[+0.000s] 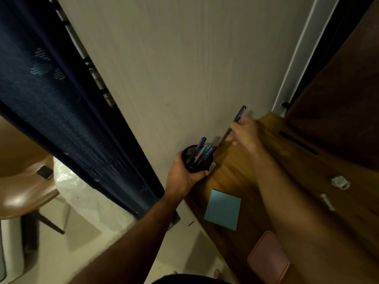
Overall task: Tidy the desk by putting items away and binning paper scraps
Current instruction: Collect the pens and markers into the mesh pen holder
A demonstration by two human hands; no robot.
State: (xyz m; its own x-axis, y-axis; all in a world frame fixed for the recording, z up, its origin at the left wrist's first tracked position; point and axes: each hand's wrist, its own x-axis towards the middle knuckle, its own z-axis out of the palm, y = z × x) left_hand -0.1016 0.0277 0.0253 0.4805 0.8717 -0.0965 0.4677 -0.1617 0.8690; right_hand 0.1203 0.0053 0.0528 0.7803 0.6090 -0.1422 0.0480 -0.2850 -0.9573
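home study corner: wooden desk [235, 177], dark curtain [61, 119], chair [24, 191].

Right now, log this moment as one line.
left hand grips pen cup | right hand holds pen | paper scrap on desk

Both arms outstretched, left hand [182, 177] and right hand [245, 131] gripping

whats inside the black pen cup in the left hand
Several pens stand in the black mesh pen cup, which the left hand grips; their lower ends and the cup's bottom are hidden.
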